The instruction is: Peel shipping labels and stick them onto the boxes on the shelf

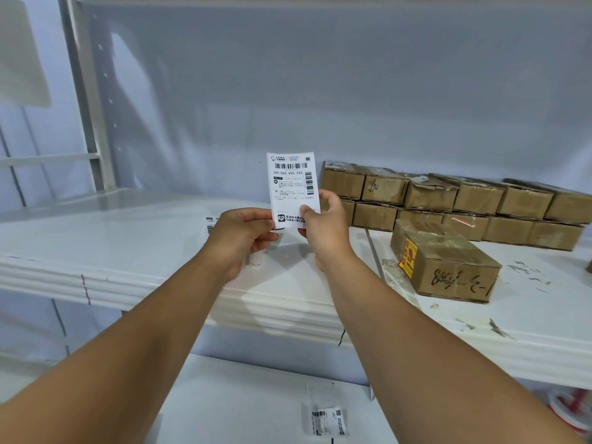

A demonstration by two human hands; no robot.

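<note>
A white shipping label with barcodes stands upright in front of me, above the white shelf. My left hand pinches its bottom left corner. My right hand pinches its bottom right edge, thumb on the printed face. To the right, several brown cardboard boxes sit in two stacked rows at the back of the shelf. One separate box with a red and yellow sticker and handwriting lies closer to the front.
Another label lies flat on the shelf behind my left hand. A lower shelf carries loose label pieces. A white upright post stands at the left. Tape scraps litter the shelf at right.
</note>
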